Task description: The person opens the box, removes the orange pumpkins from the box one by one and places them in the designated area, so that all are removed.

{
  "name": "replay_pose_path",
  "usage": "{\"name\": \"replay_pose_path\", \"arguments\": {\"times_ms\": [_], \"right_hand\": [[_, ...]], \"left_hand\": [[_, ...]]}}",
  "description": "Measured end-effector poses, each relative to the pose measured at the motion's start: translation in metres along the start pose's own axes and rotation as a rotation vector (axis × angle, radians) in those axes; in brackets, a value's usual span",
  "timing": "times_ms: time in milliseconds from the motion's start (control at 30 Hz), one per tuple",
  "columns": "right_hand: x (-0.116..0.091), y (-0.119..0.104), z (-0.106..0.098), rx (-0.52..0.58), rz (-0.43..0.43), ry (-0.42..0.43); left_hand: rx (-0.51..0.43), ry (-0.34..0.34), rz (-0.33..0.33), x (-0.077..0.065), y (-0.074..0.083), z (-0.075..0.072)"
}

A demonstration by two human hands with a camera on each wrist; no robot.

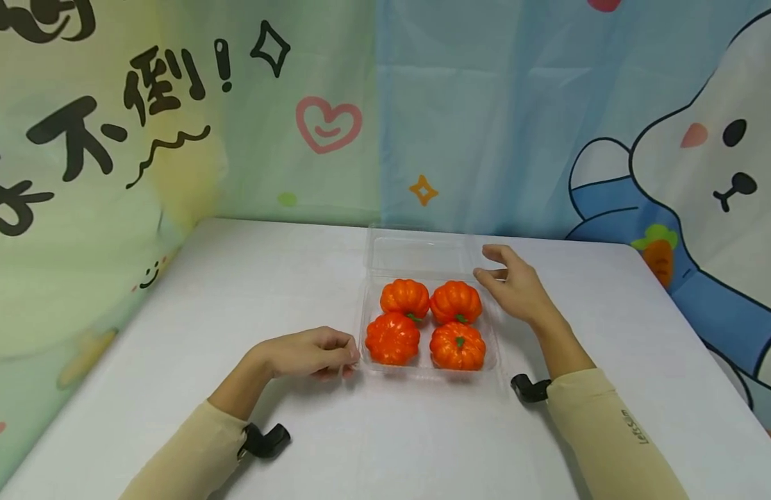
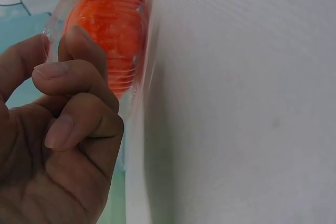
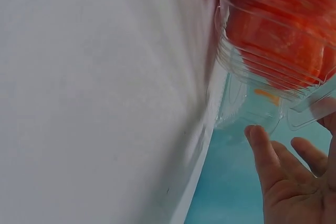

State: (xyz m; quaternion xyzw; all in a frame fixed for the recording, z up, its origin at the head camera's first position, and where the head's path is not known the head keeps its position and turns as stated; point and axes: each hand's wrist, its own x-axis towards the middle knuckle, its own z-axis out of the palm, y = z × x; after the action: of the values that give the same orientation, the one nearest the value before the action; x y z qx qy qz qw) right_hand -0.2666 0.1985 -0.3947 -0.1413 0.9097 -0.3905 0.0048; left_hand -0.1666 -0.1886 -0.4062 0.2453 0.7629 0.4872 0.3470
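An open clear plastic clamshell box (image 1: 425,351) lies on the table, its lid (image 1: 419,255) folded back on the far side. Inside are small orange toy pumpkins in two rows: back left (image 1: 405,298), back right (image 1: 456,302), front left (image 1: 392,339) and front right (image 1: 458,346). My left hand (image 1: 310,351) pinches the rim at the box's near left corner between thumb and index finger, the other fingers curled in, as the left wrist view shows. At the right edge, near the hinge, my right hand (image 1: 517,285) holds its fingers extended toward the lid, thumb near the rim.
The white tabletop (image 1: 285,278) surrounds the box. A printed cloth backdrop (image 1: 485,104) hangs behind the table's far edge. Black wrist cameras sit on the left cuff (image 1: 268,441) and the right cuff (image 1: 531,389).
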Motion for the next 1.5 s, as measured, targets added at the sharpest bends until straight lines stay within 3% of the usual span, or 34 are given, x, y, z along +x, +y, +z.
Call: {"name": "replay_pose_path", "arguments": {"times_ms": [133, 567, 733, 1033, 1500], "right_hand": [[-0.003, 0.001, -0.002, -0.043, -0.022, -0.018], [-0.012, -0.003, 0.000, -0.102, -0.264, 0.075], [-0.018, -0.009, -0.001, -0.096, -0.326, 0.041], [-0.028, -0.021, 0.000, -0.111, -0.431, -0.040], [-0.037, -0.030, 0.005, -0.189, -0.343, -0.173]], "left_hand": [[-0.004, 0.005, -0.006, 0.000, 0.000, -0.001], [0.012, 0.140, -0.044, 0.006, 0.001, -0.007], [0.016, 0.185, -0.038, 0.009, 0.002, -0.009], [0.039, 0.191, -0.035, 0.011, 0.006, -0.013], [0.016, 0.149, -0.038, 0.016, 0.005, -0.013]]}}
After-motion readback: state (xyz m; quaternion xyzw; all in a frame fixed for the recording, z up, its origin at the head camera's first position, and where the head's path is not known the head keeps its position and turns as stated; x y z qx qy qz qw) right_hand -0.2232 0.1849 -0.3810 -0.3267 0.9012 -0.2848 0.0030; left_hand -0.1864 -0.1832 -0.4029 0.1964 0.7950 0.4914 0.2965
